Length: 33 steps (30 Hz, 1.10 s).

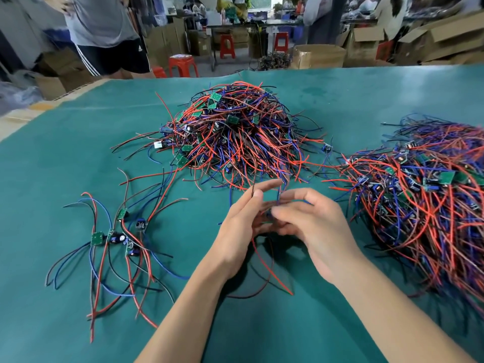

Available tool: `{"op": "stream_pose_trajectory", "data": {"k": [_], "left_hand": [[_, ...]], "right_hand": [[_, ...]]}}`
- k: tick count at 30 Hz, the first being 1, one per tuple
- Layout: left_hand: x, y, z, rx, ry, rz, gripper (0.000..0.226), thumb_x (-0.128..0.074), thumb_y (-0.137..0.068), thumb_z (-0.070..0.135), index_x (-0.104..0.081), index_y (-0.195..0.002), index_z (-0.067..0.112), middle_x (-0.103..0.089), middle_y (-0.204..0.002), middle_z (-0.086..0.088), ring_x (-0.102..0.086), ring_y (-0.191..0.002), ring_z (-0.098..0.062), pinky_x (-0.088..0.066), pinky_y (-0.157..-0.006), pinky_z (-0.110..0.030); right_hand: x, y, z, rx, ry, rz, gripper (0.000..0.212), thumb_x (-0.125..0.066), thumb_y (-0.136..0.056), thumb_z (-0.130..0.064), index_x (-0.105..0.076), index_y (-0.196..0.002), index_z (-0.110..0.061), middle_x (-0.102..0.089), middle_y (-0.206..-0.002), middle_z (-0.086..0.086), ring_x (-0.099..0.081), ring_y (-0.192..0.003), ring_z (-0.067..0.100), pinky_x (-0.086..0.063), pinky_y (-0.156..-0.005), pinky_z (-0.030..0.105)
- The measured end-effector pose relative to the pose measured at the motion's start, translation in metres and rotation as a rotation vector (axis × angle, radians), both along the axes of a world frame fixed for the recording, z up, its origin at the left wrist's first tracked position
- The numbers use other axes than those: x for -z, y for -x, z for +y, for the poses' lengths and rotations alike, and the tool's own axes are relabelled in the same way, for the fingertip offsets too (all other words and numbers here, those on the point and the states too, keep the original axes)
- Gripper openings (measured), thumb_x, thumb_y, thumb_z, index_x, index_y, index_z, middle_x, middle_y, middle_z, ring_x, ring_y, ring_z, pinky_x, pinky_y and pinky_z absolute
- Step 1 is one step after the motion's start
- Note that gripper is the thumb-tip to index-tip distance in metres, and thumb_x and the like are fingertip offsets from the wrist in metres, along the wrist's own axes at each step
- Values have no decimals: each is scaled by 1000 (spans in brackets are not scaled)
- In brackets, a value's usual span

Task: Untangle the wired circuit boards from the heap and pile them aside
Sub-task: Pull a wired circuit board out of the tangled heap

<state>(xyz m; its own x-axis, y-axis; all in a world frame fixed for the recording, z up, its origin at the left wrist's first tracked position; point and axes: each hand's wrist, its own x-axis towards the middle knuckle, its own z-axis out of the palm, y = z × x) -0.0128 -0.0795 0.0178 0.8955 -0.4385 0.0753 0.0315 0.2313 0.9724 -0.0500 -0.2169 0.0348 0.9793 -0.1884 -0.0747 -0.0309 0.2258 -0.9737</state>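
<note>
A green mat [78, 142] covers the work table and runs out of frame on three sides. Three groups of wired circuit boards lie on it. The largest visible group, the right pile [429, 205], is cut off by the right edge, so its full extent cannot be judged. The central heap [235, 137] sits at mid-table, a dome of red, blue and black leads with green boards showing through (the board count inside it is not readable). The small set-aside group [117, 237] lies at the left, well apart from the heap; about five boards can be made out there, with leads fanned loosely.

Both hands meet just in front of the heap. The left hand [243, 218] is raised with its fingers extended upward and slightly curled, a dark lead pinched at the fingertips. The right hand [309, 221] has its fingers curled inward, pinching a small board [269, 214] with blue leads; the board is mostly hidden between the two hands. A red lead [272, 273] trails from the hands down onto the mat.

A standing person [104, 30] at the far edge is cut off by the frame top. Four red stools [183, 64] are visible beyond.
</note>
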Motion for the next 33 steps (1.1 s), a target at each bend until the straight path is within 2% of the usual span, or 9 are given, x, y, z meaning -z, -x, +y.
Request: {"op": "stream_pose_trajectory", "data": {"k": [5,7,10,13,15,18,21,24,33], "left_hand": [[-2,-1,3,10,14,53,36,-46,-96,39,-70,-117,23,-72,-112,-16,-68,-98,-24,-51,-85,-31],[-1,-1,4,9,48,51,23,-55,-92,19,-74,-105,21,-73,-109,-15,-69,-95,-21,-52,-82,-28],[2,-1,5,0,56,36,35,-48,-94,-7,-72,-104,16,-74,-105,-14,-69,-91,-20,-54,-80,-25],[4,-2,3,-60,80,55,24,-45,-102,4,-65,-113,12,-73,-99,-13,-69,-84,-19,-56,-80,-27],[4,-2,2,-95,82,65,21,-47,-103,16,-64,-115,11,-73,-96,-14,-70,-83,-20,-56,-78,-26],[0,-1,1,-77,27,60,31,-49,-101,35,-67,-111,12,-74,-95,-15,-70,-78,-19,-54,-70,-22],[-2,1,3,23,-8,61,37,-54,-96,46,-73,-101,14,-75,-93,-13,-70,-73,-19,-49,-60,-19],[1,2,3,70,-13,29,22,-63,-94,32,-74,-94,13,-74,-90,-11,-69,-71,-17,-46,-58,-18],[3,2,1,17,-67,10,17,-64,-93,11,-69,-102,-2,-73,-90,-18,-59,-56,-13,-35,-49,-18]], "right_hand": [[-5,-7,-22,206,-50,-13,19,-72,-83,9,-70,-96,-4,-74,-74,6,-68,-66,14,-54,-61,23],[-7,-10,-29,266,-130,-11,16,-70,-84,9,-71,-92,-4,-72,-71,6,-65,-61,13,-55,-61,21],[-10,-13,-40,301,-378,26,16,-64,-89,7,-71,-93,-7,-71,-76,6,-66,-64,13,-57,-63,19],[-15,-10,-46,199,-627,21,13,-61,-84,1,-71,-87,-8,-72,-83,9,-66,-70,15,-57,-64,20],[-18,-8,-45,71,-667,-5,16,-61,-73,-3,-75,-78,-9,-74,-88,11,-64,-64,16,-54,-58,21],[-16,-6,-34,-107,-577,7,21,-63,-68,-2,-72,-83,-13,-74,-91,9,-59,-59,14,-49,-50,21],[-7,-5,-21,-127,-316,15,26,-67,-68,2,-69,-91,-10,-74,-85,6,-59,-59,12,-46,-49,19],[-3,-3,-15,-34,-131,-26,24,-65,-79,17,-70,-88,-5,-74,-81,8,-59,-59,12,-43,-49,20],[-2,-2,-13,144,6,-89,20,-75,-81,10,-74,-79,-10,-74,-80,9,-59,-59,13,-46,-53,20]]}}
